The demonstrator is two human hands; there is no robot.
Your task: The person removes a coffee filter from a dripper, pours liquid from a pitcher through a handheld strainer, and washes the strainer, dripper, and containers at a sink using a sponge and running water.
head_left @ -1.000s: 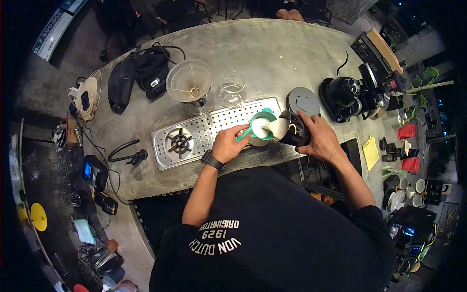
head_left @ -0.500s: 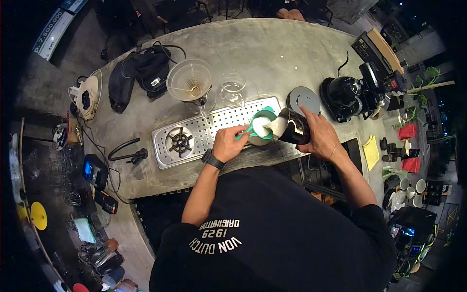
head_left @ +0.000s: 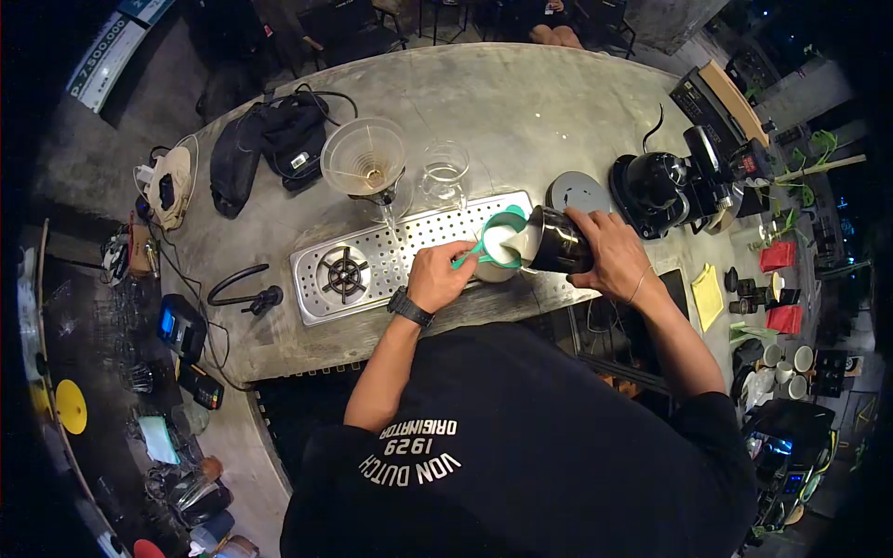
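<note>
My left hand (head_left: 439,278), with a black watch on the wrist, grips the handle of a green strainer-like cup (head_left: 514,219) that holds something white. It sits over a pale vessel at the right end of the metal drip tray (head_left: 423,244). My right hand (head_left: 611,253) is wrapped round a dark, shiny container (head_left: 561,244), tilted to the left with its pale mouth at the green cup's rim. White contents show at that mouth. A round grey disc (head_left: 579,192) lies just beyond my right hand.
Behind the tray stand a cone dripper (head_left: 363,158) and a clear glass server (head_left: 446,167). A black machine (head_left: 656,191) is on the right, a yellow cloth (head_left: 708,298) nearer. On the left are a black bag (head_left: 270,149) and a curved black spout (head_left: 244,289).
The dark container is turned slightly and shows more of its side. My left hand keeps its hold on the green handle. The whole view has shifted a little.
</note>
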